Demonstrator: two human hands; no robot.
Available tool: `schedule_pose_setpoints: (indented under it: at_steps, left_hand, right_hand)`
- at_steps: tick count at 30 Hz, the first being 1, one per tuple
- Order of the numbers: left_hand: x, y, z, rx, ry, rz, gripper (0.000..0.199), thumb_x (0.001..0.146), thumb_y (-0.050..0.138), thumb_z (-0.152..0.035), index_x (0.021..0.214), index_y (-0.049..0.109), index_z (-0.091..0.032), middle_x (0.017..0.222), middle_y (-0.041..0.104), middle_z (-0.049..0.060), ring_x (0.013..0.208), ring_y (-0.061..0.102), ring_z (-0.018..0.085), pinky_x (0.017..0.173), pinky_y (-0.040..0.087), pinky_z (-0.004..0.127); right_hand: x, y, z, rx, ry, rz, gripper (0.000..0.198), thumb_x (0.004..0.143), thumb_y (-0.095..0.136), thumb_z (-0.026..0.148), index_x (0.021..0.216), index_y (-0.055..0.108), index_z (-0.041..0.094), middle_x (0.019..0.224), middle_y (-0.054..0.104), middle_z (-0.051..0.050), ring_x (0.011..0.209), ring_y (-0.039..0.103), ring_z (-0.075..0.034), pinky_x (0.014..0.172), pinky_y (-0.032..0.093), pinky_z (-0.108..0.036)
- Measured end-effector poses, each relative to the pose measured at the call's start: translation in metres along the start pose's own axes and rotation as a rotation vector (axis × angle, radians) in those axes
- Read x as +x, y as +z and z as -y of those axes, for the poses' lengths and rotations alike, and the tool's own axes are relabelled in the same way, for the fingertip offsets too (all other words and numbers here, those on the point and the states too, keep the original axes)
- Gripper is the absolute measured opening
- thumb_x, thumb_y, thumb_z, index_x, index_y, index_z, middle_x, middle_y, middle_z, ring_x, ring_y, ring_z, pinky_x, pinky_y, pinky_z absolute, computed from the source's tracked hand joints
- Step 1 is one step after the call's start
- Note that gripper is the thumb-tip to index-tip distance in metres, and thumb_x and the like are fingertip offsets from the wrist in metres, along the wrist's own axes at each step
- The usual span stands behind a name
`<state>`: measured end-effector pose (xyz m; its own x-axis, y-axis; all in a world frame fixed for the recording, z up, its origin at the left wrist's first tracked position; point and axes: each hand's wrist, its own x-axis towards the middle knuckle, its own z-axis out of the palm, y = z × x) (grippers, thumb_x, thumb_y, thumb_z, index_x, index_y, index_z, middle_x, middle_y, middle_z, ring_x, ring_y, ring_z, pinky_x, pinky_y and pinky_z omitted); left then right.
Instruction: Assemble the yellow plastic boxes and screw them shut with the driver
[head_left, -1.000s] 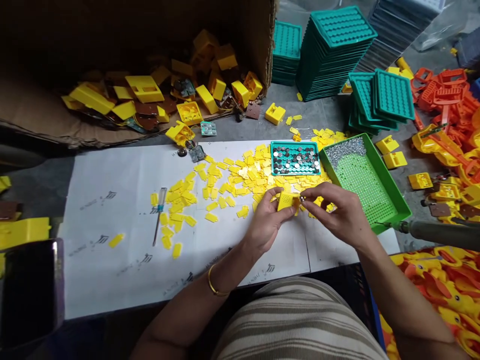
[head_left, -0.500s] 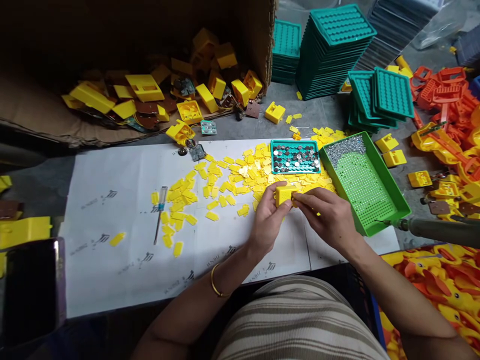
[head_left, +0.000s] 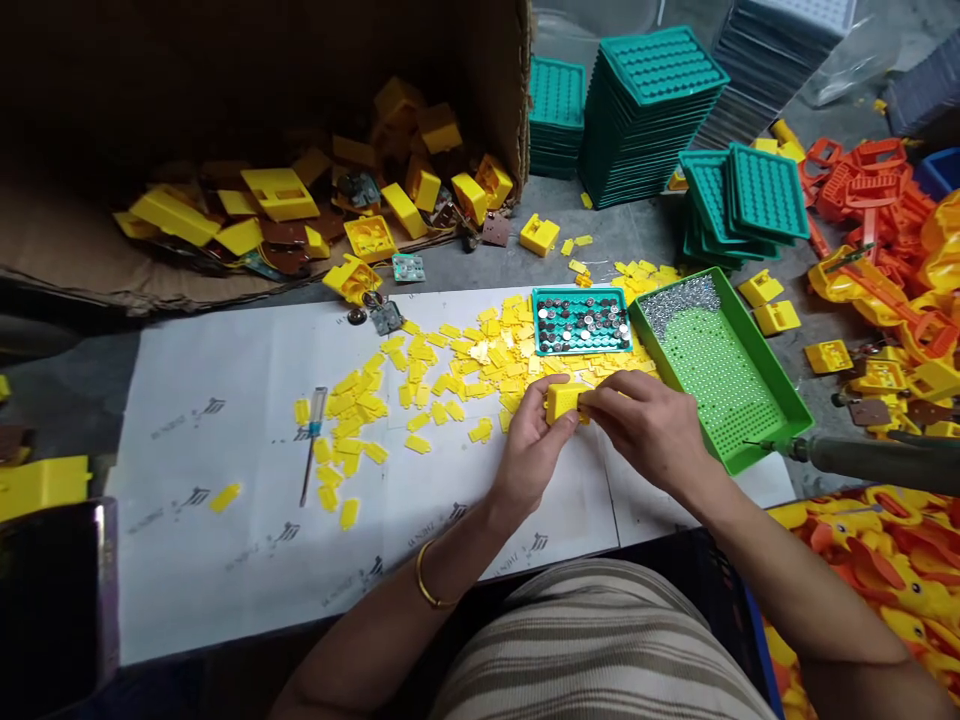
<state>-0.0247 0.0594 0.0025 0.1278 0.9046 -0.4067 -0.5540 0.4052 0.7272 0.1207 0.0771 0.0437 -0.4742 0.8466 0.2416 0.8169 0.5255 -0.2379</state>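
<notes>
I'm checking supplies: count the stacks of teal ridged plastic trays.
3: a shorter stack beside the brown cardboard box, a tall stack to its right, and a low uneven stack beyond the green perforated plastic tray. Others may be hidden behind the box.

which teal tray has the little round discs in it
The teal tray lying among the yellow pieces, just beyond the held yellow box: it alone shows discs; the other teal trays are stacked farther back.

The tabletop (head_left: 247, 560) and the held yellow case (head_left: 562, 401) are lit softly; some yellow pieces (head_left: 481, 352) are washed pale by glare. At far left, the cardboard box (head_left: 262, 90) is filled with shadow. Edges are stretched by distortion.
</notes>
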Motion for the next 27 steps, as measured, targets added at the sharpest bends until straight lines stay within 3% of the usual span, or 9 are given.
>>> schedule_pose_setpoints:
  at_steps: [2,7,10,14,22,27]
  left_hand:
    - [0.000,0.000,-0.003,-0.036,-0.043,-0.005,0.035,0.073,0.069,-0.019,0.105,0.055,-0.022,0.096,0.061,0.000,0.085,0.057,0.011,0.081,0.048,0.025]
    - [0.001,-0.001,-0.007,-0.123,-0.104,-0.003,0.034,0.073,0.070,-0.021,0.104,0.057,-0.021,0.103,0.062,0.002,0.088,0.060,0.013,0.085,0.048,0.031]
    - [0.001,-0.001,-0.009,-0.108,-0.105,-0.013,0.033,0.073,0.069,-0.020,0.104,0.057,-0.022,0.102,0.063,0.003,0.092,0.061,0.015,0.088,0.047,0.032]
    - [0.001,-0.002,-0.011,-0.099,-0.100,-0.033,0.032,0.073,0.070,-0.021,0.103,0.056,-0.022,0.099,0.063,0.003,0.094,0.062,0.017,0.090,0.046,0.034]
    - [0.003,-0.002,-0.012,-0.103,-0.103,-0.058,0.033,0.071,0.071,-0.022,0.100,0.056,-0.022,0.099,0.062,0.002,0.096,0.062,0.018,0.093,0.045,0.037]
    - [0.004,-0.002,-0.012,-0.101,-0.115,-0.069,0.034,0.071,0.071,-0.021,0.101,0.056,-0.021,0.099,0.063,0.004,0.098,0.062,0.019,0.094,0.045,0.037]
  right_hand:
    - [0.000,0.000,0.000,-0.036,-0.031,-0.002,0.016,0.093,0.053,0.020,0.090,0.068,0.020,0.082,0.069,-0.003,0.072,0.061,-0.015,0.051,0.032,-0.026]
    - [0.018,0.010,-0.023,0.367,0.071,-0.057,0.016,0.093,0.055,0.028,0.098,0.065,0.017,0.082,0.067,-0.002,0.071,0.062,-0.012,0.059,0.044,-0.022]
    - [0.038,0.021,-0.043,0.170,0.178,-0.064,0.023,0.095,0.049,0.026,0.103,0.069,0.019,0.089,0.068,-0.005,0.076,0.062,-0.016,0.060,0.043,-0.027]
    - [0.055,0.033,-0.055,-0.067,0.248,0.138,0.026,0.094,0.050,0.027,0.110,0.071,0.023,0.098,0.068,-0.006,0.082,0.063,-0.020,0.055,0.037,-0.029]
    - [0.053,0.032,-0.050,-0.218,0.216,0.235,0.030,0.099,0.041,0.032,0.109,0.069,0.028,0.101,0.068,-0.004,0.090,0.062,-0.019,0.049,0.023,-0.029]
    - [0.057,0.027,-0.050,-0.195,0.209,0.277,0.023,0.096,0.045,0.029,0.101,0.068,0.026,0.096,0.068,-0.002,0.088,0.061,-0.018,0.049,0.020,-0.027]
